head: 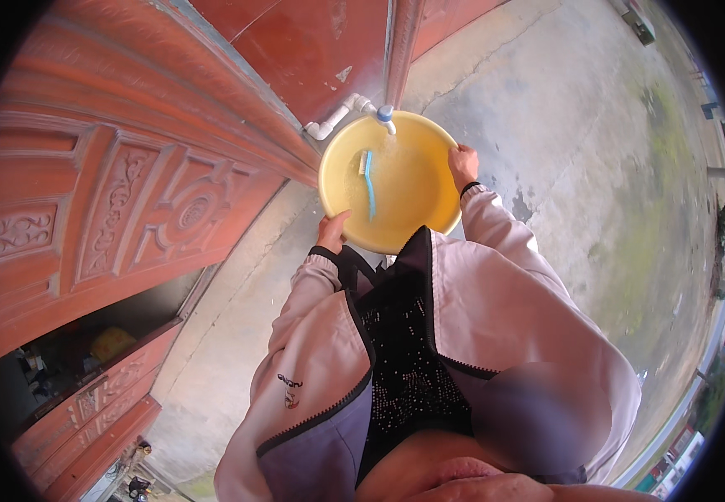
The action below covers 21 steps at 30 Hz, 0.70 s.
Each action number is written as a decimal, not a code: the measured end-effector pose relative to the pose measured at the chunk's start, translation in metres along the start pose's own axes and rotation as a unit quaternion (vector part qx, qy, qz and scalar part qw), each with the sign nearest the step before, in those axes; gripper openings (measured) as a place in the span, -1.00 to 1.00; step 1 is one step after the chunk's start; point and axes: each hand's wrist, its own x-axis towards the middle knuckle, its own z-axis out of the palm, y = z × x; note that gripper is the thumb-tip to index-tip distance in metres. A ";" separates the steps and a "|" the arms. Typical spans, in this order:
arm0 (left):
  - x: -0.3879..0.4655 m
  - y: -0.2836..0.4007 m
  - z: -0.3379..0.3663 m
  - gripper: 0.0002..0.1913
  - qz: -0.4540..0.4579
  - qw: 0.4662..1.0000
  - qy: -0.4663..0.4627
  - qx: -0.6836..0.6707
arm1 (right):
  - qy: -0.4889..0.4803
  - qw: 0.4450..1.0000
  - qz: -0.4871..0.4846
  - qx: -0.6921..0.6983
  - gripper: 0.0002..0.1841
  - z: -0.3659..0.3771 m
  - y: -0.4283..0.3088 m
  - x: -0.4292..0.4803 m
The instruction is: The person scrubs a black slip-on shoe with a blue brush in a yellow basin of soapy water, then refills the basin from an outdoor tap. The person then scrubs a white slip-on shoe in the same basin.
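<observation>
A round yellow plastic basin (434, 135) is held between my two hands under a white plastic tap (390, 123) with a blue cap. My left hand (333, 231) grips the rim at the near left, its thumb over the edge. At the far right of the rim, my right hand (463, 164) has hold of it. Water appears to run from the spout into the basin. Inside, toward the left, lies a blue-handled brush (370, 185) with pale bristles. How deep the water is, I cannot tell.
A white pipe (334, 120) joins the tap along a red tiled wall (312, 56). On the left a carved red door (118, 207) stands ajar, with a dark room beyond. Concrete ground (563, 157) with greenish patches stretches to the right.
</observation>
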 end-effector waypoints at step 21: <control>0.004 -0.009 -0.006 -0.57 -0.020 0.999 0.033 0.031 | -0.065 0.998 -0.006 -0.014 -0.60 0.022 0.002 0.043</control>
